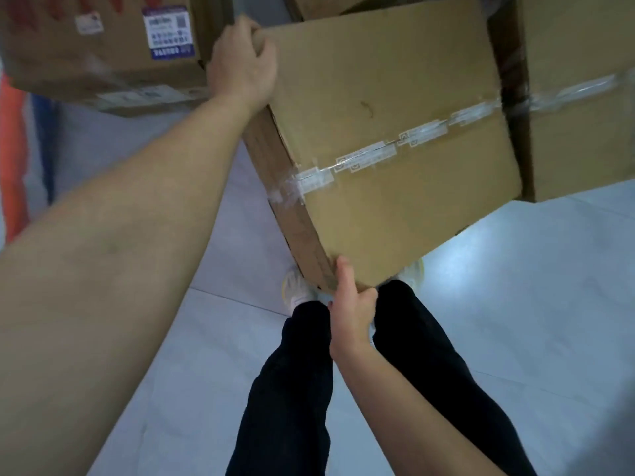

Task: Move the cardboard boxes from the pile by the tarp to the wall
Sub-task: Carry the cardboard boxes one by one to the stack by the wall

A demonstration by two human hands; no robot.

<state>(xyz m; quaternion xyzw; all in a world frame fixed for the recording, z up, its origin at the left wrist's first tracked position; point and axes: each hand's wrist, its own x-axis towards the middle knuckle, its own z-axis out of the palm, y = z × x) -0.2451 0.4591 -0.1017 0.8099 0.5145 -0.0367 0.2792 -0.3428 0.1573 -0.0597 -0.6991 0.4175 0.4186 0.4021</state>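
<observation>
Cardboard box (395, 97) tilted over pale tile floor (515, 304), L hand (244, 60) + R hand (352, 304) gripping opposite corners; maybe tarp (13, 149) left.

head | worn on head | faces steeply down | close over hands, legs, floor

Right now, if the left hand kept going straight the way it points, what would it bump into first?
The left hand grips the far corner of the taped cardboard box. Past that, it would probably meet the plain box at the top edge, though depth is hard to judge.
</observation>
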